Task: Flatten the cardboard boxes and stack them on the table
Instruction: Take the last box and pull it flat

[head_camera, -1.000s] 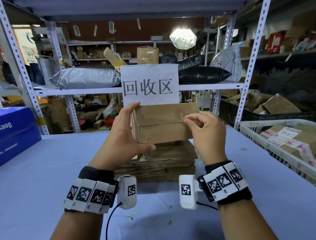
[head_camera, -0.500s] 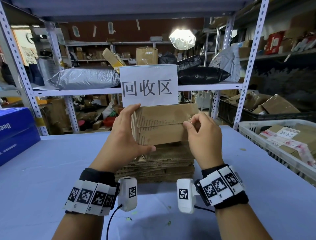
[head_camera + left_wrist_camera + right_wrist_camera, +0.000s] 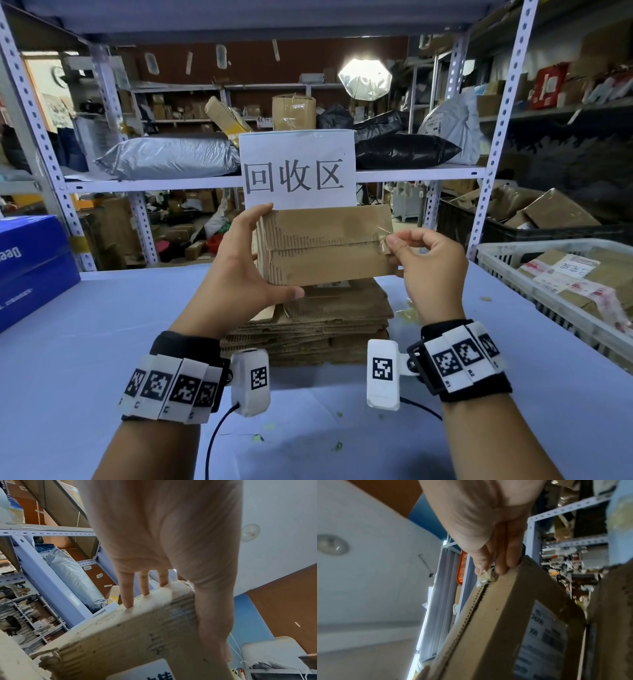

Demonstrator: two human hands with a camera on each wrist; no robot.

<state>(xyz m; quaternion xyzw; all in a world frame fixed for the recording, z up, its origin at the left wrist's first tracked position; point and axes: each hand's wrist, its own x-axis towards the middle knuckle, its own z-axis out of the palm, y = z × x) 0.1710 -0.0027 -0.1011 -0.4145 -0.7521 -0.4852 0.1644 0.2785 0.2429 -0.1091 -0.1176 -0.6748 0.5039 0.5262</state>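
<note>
A small brown cardboard box (image 3: 325, 245) (image 3: 133, 632) (image 3: 503, 626) is held up in front of me, its taped seam facing me. My left hand (image 3: 239, 263) (image 3: 164, 555) grips its left end, thumb underneath and fingers (image 3: 127, 592) over the top edge. My right hand (image 3: 428, 260) (image 3: 489, 524) is at the box's right end and pinches a strip of clear tape (image 3: 385, 236) (image 3: 483, 576) at the seam. Below the box a stack of flattened cardboard (image 3: 315, 325) lies on the blue table (image 3: 85, 342).
A white sign with black characters (image 3: 296, 169) hangs on the shelf rail behind. A white basket (image 3: 561, 284) with taped boxes stands at the right. Blue boxes (image 3: 32, 267) sit at the left table edge. Metal shelving (image 3: 503, 113) full of parcels rises behind the table.
My right hand has shifted right along the seam from the box's middle to its right end, with the clear tape in its pinch. The left hand and box stayed nearly still.
</note>
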